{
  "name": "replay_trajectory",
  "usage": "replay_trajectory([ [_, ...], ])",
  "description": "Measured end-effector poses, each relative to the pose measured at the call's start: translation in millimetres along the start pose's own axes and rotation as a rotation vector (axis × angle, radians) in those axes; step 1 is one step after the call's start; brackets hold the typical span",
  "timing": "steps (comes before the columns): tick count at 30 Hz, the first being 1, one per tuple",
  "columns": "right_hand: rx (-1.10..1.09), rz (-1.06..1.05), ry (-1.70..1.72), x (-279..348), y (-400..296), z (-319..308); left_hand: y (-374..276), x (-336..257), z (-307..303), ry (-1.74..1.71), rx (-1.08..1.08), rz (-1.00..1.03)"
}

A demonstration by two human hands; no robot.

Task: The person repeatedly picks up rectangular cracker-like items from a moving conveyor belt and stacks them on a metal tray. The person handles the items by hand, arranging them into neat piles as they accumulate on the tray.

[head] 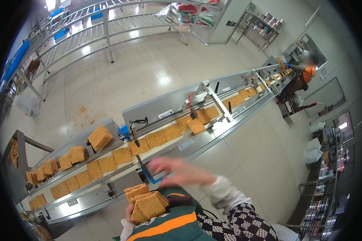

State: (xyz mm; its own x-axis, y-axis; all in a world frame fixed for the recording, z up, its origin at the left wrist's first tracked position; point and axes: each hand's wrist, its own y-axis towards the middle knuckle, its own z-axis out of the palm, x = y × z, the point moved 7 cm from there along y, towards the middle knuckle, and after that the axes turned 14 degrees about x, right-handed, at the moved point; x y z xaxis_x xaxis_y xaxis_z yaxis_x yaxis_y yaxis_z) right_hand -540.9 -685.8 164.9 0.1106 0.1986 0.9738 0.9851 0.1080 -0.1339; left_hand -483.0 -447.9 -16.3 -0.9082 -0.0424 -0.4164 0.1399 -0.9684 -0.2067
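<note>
My left hand (129, 213) holds a stack of square, golden-brown noodle-like cakes (149, 208) against my body, low in the view. My right hand (178, 171), blurred, is raised above my lap beside the near edge of the conveyor, fingers apart and holding nothing. A row of the same cakes (155, 139) lies along the pale belt of the conveyor. One cake (196, 126) sits askew over the row, near a small dark sensor. Stacks of cakes (100, 137) stand on the metal ledge behind the belt, at the left.
A metal bracket (218, 102) spans the conveyor. Far along it stands a co-worker in orange (309, 73), with a blue-gloved hand at the belt. A roller rack (108, 36) runs behind. Crumbs (82, 109) lie on the floor. Shelves with rolls (316, 208) stand at the right.
</note>
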Motion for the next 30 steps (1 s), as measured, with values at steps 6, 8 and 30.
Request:
replay_trajectory([
  [6, -1.335, 0.156, -0.279, -174, -220, -341, 57, 9, 67, 0.039, 0.15, 0.183],
  [8, -1.315, 0.326, -0.335, -224, -247, -380, 81, 25, 69, 0.004, 0.18, 0.226],
  [30, -0.331, 0.482, -0.494, -279, -192, -425, 160, 66, 102, -0.091, 0.106, 0.347],
])
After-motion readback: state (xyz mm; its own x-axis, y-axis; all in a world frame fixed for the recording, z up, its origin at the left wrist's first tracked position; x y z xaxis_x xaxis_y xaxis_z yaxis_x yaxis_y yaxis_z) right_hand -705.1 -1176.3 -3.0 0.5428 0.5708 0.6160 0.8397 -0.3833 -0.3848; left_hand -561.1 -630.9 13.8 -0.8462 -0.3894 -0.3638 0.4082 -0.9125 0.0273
